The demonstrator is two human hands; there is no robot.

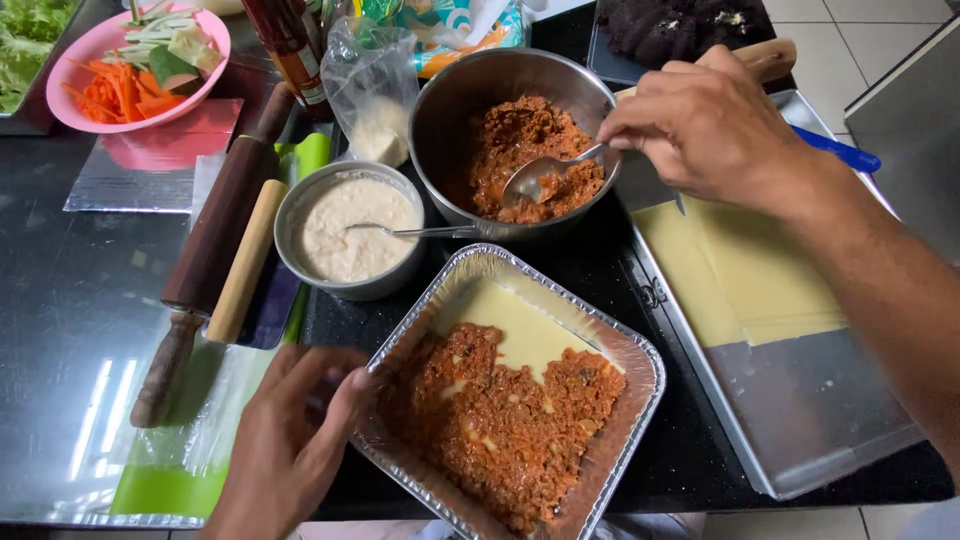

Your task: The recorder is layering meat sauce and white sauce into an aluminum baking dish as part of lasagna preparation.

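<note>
My right hand grips a metal spoon whose bowl dips into red-brown minced sauce inside a steel bowl. My left hand rests against the left rim of a square foil tray, thumb touching its edge. Inside the tray lies a pale pasta sheet, its near half spread with the same red sauce, its far corner bare. A smaller steel bowl of creamy white sauce with a spoon in it stands left of the big bowl.
A metal baking tray with pale pasta sheets lies at the right. Two rolling pins lie on a green mat at the left. A pink bowl of cut vegetables, a sauce bottle and a plastic bag stand behind.
</note>
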